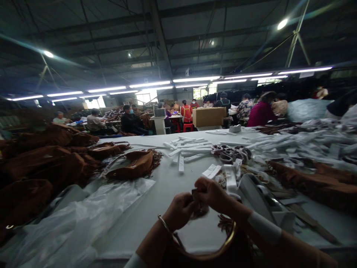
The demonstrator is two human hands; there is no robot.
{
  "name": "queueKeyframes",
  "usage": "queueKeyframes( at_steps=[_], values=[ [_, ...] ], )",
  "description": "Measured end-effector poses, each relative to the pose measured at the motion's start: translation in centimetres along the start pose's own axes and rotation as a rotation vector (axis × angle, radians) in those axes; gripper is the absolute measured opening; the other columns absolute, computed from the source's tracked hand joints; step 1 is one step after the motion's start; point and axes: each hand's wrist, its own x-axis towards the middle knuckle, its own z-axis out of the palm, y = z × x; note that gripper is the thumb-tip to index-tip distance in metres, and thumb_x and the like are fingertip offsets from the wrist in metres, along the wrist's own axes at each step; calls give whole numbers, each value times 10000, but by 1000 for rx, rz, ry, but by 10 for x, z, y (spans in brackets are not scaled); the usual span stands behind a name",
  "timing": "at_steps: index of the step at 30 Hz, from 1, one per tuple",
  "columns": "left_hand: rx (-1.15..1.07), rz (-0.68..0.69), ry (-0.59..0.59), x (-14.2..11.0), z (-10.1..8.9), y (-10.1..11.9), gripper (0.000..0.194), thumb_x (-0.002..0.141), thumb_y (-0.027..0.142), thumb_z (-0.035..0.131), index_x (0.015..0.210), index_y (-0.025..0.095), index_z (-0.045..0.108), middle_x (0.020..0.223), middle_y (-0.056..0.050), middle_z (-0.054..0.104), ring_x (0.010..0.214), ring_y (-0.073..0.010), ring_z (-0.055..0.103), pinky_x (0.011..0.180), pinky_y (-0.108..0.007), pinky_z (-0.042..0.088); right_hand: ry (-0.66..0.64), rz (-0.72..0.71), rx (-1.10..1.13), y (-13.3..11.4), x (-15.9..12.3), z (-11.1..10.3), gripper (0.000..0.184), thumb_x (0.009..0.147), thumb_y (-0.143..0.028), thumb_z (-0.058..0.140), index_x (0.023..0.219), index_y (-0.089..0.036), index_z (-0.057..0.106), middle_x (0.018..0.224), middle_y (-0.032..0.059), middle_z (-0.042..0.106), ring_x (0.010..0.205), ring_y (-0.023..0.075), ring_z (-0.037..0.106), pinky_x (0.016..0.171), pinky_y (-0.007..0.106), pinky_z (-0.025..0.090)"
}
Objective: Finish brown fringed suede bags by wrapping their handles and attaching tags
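Note:
My left hand (181,210) and my right hand (211,193) meet above the near part of the white table, fingers pinched together. Between them is a small dark brown piece (194,192); its kind is not clear, and my fingers cover most of it. Just below them, more brown material (201,211) shows, partly wrapped in something pale. Closest to me is a dark brown bag (206,257) with a curved rim, its lower part out of view. Brown fringe (225,222) lies by the bag's right side.
Brown fringed bags (134,164) are heaped on the left, beside clear plastic sheeting (83,219). White wrapped strips (192,147) and rolled brown straps (231,153) lie ahead. A grey tape dispenser-like object (255,197) stands right. Several people sit beyond the table, near a cardboard box (209,117).

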Motion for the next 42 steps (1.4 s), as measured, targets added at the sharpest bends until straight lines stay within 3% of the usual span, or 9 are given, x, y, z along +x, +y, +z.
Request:
queueKeyframes(
  at_steps=[6, 14, 20, 24, 28, 32, 34, 38, 42],
  values=[
    [62, 78, -28, -3, 3, 0, 309, 918, 396, 545, 803, 130, 653, 750, -18, 620, 703, -143, 503, 668, -251, 388, -311, 30, 24, -4, 5, -13, 121, 767, -240, 618, 732, -152, 694, 620, -16, 615, 543, 105, 496, 512, 221, 352],
    [91, -69, -224, 1, -5, 2, 354, 912, 431, 507, 730, 145, 609, 648, 31, 508, 638, -117, 400, 594, -235, 323, -129, -608, -442, -10, -12, -8, 220, 832, -57, 534, 653, -172, 585, 736, 45, 594, 708, 157, 495, 687, 289, 403],
    [-131, -157, -222, 1, -5, 3, 448, 874, 551, 556, 759, 124, 631, 608, 36, 484, 558, -94, 368, 535, -236, 272, -154, -809, -370, -1, -13, -21, 212, 969, -155, 470, 843, -173, 640, 828, 57, 631, 781, 165, 513, 735, 293, 421],
    [-344, -267, -196, 2, -6, 1, 501, 765, 604, 664, 754, 104, 653, 589, 35, 491, 530, -77, 350, 521, -230, 244, -240, -803, -513, -11, -19, -30, 128, 975, -230, 534, 976, -176, 650, 933, 60, 650, 862, 177, 533, 788, 315, 427],
    [-630, -362, -195, 3, -4, -2, 385, 641, 446, 770, 746, 88, 673, 632, -8, 573, 579, -106, 463, 582, -238, 333, -229, -852, -742, -18, -25, -32, 170, 946, -341, 613, 883, -183, 635, 924, 45, 641, 885, 204, 528, 805, 362, 409],
    [-612, -371, -146, 4, 2, -5, 406, 660, 472, 781, 714, 84, 673, 634, -24, 586, 570, -103, 459, 574, -237, 323, -169, -887, -813, -17, -33, -27, 78, 945, -246, 601, 916, -184, 638, 943, 44, 644, 876, 208, 524, 777, 368, 400],
    [-551, -358, -163, 5, 5, -7, 502, 676, 560, 778, 736, 71, 683, 652, -38, 598, 573, -100, 458, 571, -232, 321, -118, -858, -816, -15, -42, -23, 67, 938, -200, 596, 980, -185, 647, 1017, 57, 657, 917, 217, 536, 820, 384, 410],
    [-505, -287, -170, 5, 0, -8, 595, 690, 638, 763, 867, 73, 705, 719, -56, 644, 611, -109, 492, 595, -226, 361, 28, -765, -740, -2, -65, -31, 314, 939, -193, 581, 1252, -188, 586, 1264, 99, 625, 1164, 264, 521, 996, 430, 405],
    [-365, -274, -131, -1, -4, 0, 609, 696, 685, 722, 928, 122, 742, 851, -112, 731, 713, -199, 619, 625, -279, 462, 391, -481, -658, 44, -76, -85, 358, 954, -226, 537, 1308, -187, 569, 1308, 128, 620, 1248, 265, 519, 1050, 447, 419]
  ],
)
